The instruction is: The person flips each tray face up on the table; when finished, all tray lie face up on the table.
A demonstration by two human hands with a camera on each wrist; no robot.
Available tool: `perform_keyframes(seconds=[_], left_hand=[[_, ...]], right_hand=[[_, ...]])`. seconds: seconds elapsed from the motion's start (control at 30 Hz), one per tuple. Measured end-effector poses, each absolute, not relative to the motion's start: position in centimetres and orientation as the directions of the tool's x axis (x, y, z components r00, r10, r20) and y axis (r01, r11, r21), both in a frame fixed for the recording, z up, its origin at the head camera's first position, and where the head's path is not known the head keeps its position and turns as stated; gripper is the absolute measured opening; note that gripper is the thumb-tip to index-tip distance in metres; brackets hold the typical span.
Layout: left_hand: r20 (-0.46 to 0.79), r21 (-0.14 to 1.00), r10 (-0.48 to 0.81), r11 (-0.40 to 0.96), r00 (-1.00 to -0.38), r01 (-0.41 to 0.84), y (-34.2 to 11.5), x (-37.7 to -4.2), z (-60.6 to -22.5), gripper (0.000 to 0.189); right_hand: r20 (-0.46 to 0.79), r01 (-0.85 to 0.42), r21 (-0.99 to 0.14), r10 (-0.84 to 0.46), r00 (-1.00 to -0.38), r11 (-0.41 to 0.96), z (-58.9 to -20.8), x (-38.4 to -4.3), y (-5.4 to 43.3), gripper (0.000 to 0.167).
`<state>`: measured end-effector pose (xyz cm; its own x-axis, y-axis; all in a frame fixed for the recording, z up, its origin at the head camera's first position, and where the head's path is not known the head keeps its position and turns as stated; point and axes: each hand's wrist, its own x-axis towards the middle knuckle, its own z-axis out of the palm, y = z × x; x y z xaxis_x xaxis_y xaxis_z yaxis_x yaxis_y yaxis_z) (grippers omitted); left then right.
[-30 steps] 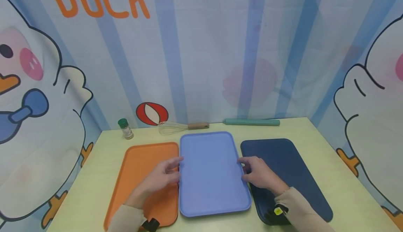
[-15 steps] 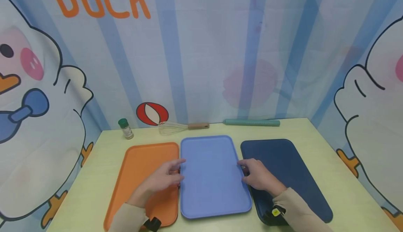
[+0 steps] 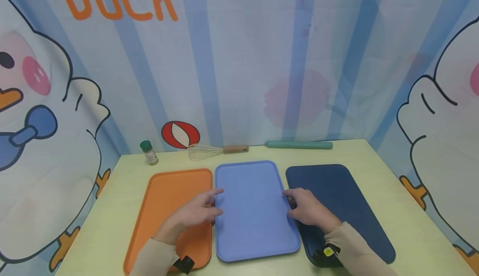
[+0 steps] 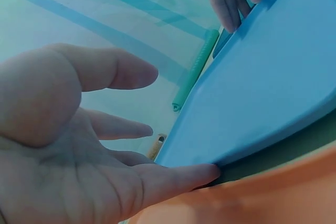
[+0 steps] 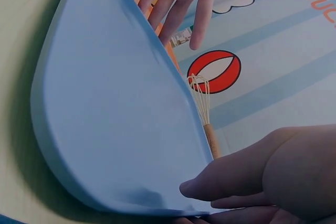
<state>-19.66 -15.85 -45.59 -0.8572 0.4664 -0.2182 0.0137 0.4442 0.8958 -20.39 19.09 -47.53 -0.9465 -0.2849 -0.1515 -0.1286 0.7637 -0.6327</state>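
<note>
A periwinkle-blue tray (image 3: 254, 215) lies flat in the middle of the table, between an orange tray (image 3: 170, 197) and a navy tray (image 3: 333, 193). Over the orange tray, my left hand (image 3: 196, 213) stretches its fingers to the blue tray's left edge; in the left wrist view its thumb is raised, and one finger touches the rim. My right hand (image 3: 308, 207) is at the opposite edge, above the navy tray. The right wrist view shows its thumb (image 5: 226, 177) over the blue surface, with the other fingers low beside the rim, partly hidden.
Along the back of the table lie a whisk (image 3: 217, 151) and a green rod-like thing (image 3: 299, 145). A small green-capped jar (image 3: 149, 153) stands at the back left. A printed cloth (image 3: 239, 68) hangs behind the pale table (image 3: 93, 213).
The blue tray has slid slightly toward me and a little to the right. My left hand's fingertips have shifted right, over its edge. The right hand has hardly moved.
</note>
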Motion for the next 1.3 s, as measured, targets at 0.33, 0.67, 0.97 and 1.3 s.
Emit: perform_keyframes(seconds=[0.33,0.67,0.97,1.3], left_hand=[[-0.229,0.903,0.502,0.43,-0.834,0.011,-15.5,-19.6,-45.1,0.072],[-0.249,0.893,0.424,0.448,-0.871,-0.037,-14.9,-19.1,-44.6,0.072],[-0.237,0.902,0.418,0.43,-0.877,-0.038,-14.8,-18.9,-44.4,0.073],[-0.246,0.902,0.422,0.429,-0.873,-0.047,-14.7,-18.6,-44.5,0.071]], right_hand=[[-0.164,-0.128,-0.633,-0.294,-0.942,0.763,-46.9,-20.1,19.0,0.064],[-0.165,-0.137,-0.636,-0.307,-0.937,0.76,-46.8,-19.9,19.0,0.065],[-0.177,-0.127,-0.629,-0.301,-0.937,0.767,-46.5,-19.8,18.9,0.066],[-0.17,-0.124,-0.651,-0.303,-0.938,0.749,-46.6,-19.8,19.1,0.065]])
